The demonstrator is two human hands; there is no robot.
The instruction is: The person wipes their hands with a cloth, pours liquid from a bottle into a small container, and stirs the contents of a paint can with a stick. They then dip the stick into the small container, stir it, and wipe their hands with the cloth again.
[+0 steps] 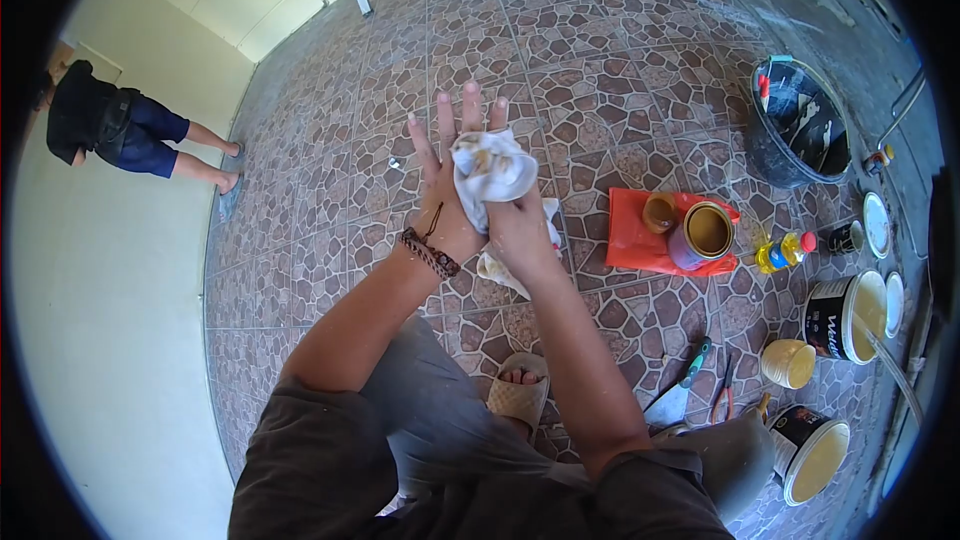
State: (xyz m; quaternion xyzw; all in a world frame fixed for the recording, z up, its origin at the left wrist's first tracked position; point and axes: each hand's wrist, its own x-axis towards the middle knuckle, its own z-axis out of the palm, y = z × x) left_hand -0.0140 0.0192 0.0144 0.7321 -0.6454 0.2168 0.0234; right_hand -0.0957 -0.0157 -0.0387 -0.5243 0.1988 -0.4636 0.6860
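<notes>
A white cloth (494, 168) with brown stains is bunched between my two hands at the centre of the head view. My left hand (452, 175) has its fingers stretched out and apart, and the cloth lies against its palm side. Pressed over the cloth is my right hand (518, 230), its fingers wrapped into it and mostly hidden. A braided bracelet (430, 253) circles my left wrist. Below my hands, another pale cloth (502, 272) lies on the patterned tile floor, partly covered by my right forearm.
An open can (707, 230) and a small jar (659, 212) stand on red plastic (630, 240). Rightward are a yellow bottle (784, 252), a black bucket (799, 125), paint tubs (846, 317), a scraper (685, 380) and pliers (722, 395). Another person (120, 125) stands at the left wall.
</notes>
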